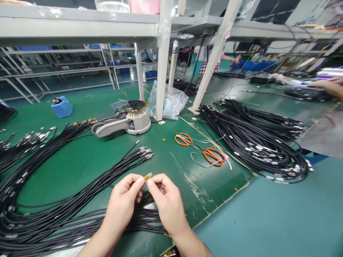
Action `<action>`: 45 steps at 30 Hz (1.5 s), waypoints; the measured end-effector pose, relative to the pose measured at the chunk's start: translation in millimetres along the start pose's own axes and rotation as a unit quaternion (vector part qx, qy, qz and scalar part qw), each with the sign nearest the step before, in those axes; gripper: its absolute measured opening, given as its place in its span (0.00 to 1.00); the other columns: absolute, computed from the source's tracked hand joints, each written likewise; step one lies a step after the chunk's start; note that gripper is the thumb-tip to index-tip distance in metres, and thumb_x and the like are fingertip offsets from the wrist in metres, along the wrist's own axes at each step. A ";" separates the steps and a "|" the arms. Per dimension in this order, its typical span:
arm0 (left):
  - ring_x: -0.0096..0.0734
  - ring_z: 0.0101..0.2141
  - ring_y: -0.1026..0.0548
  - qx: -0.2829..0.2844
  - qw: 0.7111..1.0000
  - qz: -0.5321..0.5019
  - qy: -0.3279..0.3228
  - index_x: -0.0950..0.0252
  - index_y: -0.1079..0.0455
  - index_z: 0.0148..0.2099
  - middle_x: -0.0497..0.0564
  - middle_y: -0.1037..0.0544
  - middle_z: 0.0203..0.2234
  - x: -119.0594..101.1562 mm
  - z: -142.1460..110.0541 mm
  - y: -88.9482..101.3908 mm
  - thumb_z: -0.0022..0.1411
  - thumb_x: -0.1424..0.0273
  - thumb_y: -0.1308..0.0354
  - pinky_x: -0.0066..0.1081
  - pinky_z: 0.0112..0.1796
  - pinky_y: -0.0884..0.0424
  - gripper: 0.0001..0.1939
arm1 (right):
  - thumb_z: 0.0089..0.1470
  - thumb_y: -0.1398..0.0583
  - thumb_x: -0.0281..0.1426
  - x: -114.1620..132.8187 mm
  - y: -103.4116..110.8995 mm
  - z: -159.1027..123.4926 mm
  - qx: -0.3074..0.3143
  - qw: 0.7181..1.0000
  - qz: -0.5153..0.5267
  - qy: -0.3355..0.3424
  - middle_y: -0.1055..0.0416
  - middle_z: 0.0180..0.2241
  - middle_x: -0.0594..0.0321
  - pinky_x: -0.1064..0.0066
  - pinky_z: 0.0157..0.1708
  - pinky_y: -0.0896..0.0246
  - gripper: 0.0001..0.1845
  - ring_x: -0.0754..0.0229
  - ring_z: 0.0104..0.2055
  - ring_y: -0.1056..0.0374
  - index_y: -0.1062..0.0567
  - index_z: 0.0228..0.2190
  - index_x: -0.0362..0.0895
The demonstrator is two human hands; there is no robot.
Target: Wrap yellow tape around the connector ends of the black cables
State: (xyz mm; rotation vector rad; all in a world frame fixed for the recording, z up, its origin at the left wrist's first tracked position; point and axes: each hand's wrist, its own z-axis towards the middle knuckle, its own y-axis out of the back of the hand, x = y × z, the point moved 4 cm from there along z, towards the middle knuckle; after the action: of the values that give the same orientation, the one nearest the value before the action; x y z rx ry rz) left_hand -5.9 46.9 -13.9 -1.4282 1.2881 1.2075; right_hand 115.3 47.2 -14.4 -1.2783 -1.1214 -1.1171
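Note:
Pinched between the fingertips of both hands is a small cable end with yellow tape (147, 177) and a short silvery tip. My left hand (123, 196) is closed on it from the left, thumb against forefinger. From the other side, my right hand (166, 201) grips the same taped spot, also with thumb and forefinger. The fingers hide most of the piece, and how its cable runs on is unclear. Below the hands lie several black cables (144, 217). A curved bundle of black cables (102, 184) with metal ends stretches to the left.
A round tape dispenser (138, 121) stands ahead. Orange-handled scissors (214, 157) lie to the right among white strips. Coiled black cables (249, 142) cover the right side. A blue holder (62, 107), a plastic bag (171, 101) and white posts (163, 64) stand further back. Other people work at right.

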 end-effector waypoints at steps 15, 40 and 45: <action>0.28 0.25 0.35 0.055 0.978 0.184 -0.079 0.63 0.36 0.24 0.44 0.34 0.19 -6.7 0.3 0.5 0.58 0.59 0.48 0.27 0.29 0.39 0.15 | 0.50 0.40 0.30 -6.3 5.7 0.7 -0.001 1.000 0.019 -0.015 0.32 0.22 0.69 0.75 0.28 0.41 0.07 0.65 0.26 0.36 0.30 0.22 0.43; 0.28 0.25 0.31 -0.002 0.990 0.112 -0.088 0.64 0.31 0.28 0.45 0.29 0.20 -2.6 -6.4 -0.3 0.58 0.60 0.46 0.27 0.29 0.34 0.14 | 0.51 0.40 0.29 3.4 2.5 -3.8 0.016 0.999 0.037 -0.006 0.31 0.22 0.70 0.76 0.28 0.40 0.07 0.66 0.26 0.34 0.30 0.22 0.42; 0.28 0.26 0.31 -0.022 0.979 0.155 -0.128 0.64 0.32 0.27 0.45 0.30 0.21 -2.8 -8.7 -2.5 0.60 0.61 0.47 0.27 0.30 0.35 0.14 | 0.51 0.40 0.30 6.0 2.8 -7.6 0.014 1.000 0.025 0.009 0.31 0.23 0.69 0.76 0.30 0.39 0.08 0.66 0.27 0.33 0.29 0.23 0.42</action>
State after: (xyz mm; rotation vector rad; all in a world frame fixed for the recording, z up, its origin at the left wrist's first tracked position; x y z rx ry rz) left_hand -2.5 39.2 -9.6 -1.0828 1.3399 1.5786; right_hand 118.8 39.7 -8.7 -1.2662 -1.0836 -1.0709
